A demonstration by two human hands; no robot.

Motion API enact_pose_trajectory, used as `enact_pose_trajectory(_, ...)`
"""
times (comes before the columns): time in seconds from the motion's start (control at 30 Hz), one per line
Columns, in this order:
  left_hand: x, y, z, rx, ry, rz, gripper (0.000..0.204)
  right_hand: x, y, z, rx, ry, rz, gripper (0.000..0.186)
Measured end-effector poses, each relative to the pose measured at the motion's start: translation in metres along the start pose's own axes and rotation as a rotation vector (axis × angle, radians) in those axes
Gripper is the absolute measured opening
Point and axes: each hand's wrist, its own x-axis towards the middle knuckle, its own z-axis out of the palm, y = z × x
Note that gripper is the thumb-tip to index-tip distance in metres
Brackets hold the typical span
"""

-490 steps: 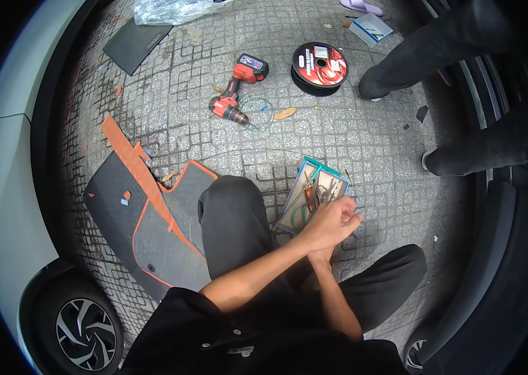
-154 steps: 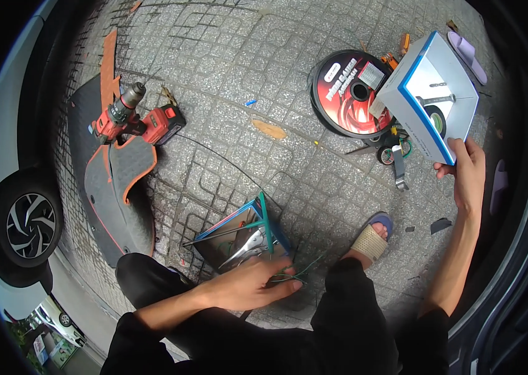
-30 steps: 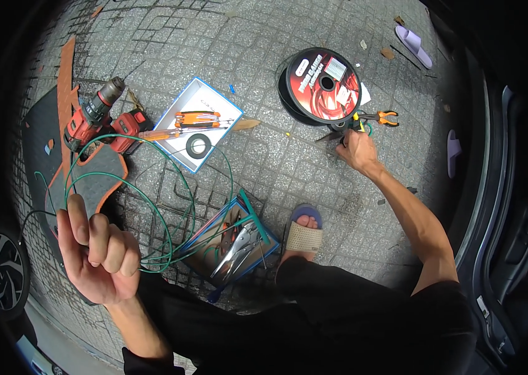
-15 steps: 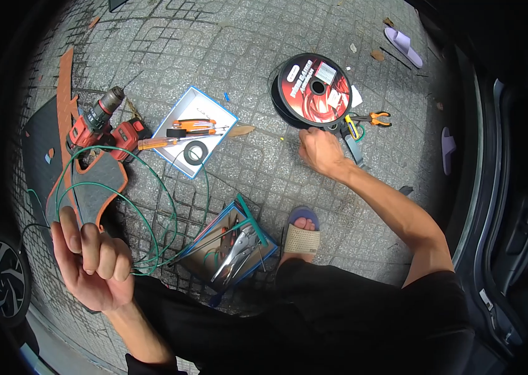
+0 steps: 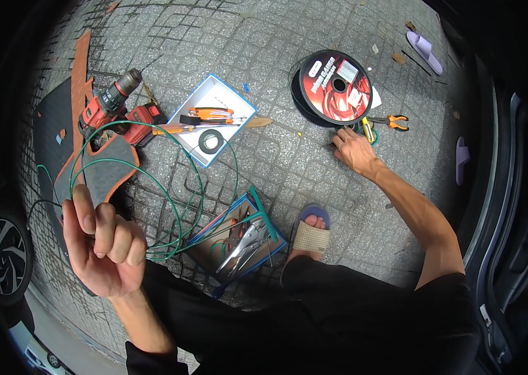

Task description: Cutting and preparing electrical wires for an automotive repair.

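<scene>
My left hand point(image 5: 104, 247) is raised at the lower left, fingers curled in and thumb pressed to the index finger. It pinches a green wire point(image 5: 163, 182), which loops in wide coils toward the open toolbox. My right hand point(image 5: 355, 151) reaches down to the paving just below the wire spool point(image 5: 320, 99), a black reel with a red label. Its fingers are bent and closed, and whatever they grip is hidden. Beside them lie a yellow-and-black handled tool point(image 5: 368, 130) and orange-handled pliers point(image 5: 395, 122).
A red cordless drill point(image 5: 98, 112) stands on a dark floor mat point(image 5: 51, 144) with orange edging. A white tray point(image 5: 214, 90) holds screwdrivers and a tape roll point(image 5: 211, 142). The blue-edged toolbox point(image 5: 279, 242) contains locking pliers point(image 5: 245, 247). Lilac slippers point(image 5: 423, 50) lie right; a car's door sill point(image 5: 492, 250) borders that side.
The whole view has shifted, so the ground things appear farther right. My right hand has moved slightly right, toward the yellow-and-black tool. My left hand keeps its pinch on the green wire.
</scene>
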Motion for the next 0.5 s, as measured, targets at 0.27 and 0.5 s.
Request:
enact_pose_trajectory(0.27,-0.001,0.004,-0.001,0.034,0.017,-0.009,0.032,0.022,-0.065,-0.005,0.175,-0.025,-0.146,0.022)
enact_pose_trajectory(0.5,-0.002,0.002,0.001,0.014,0.031,-0.019,0.032,0.022,-0.042,-0.007,0.037,-0.065,0.338,0.024)
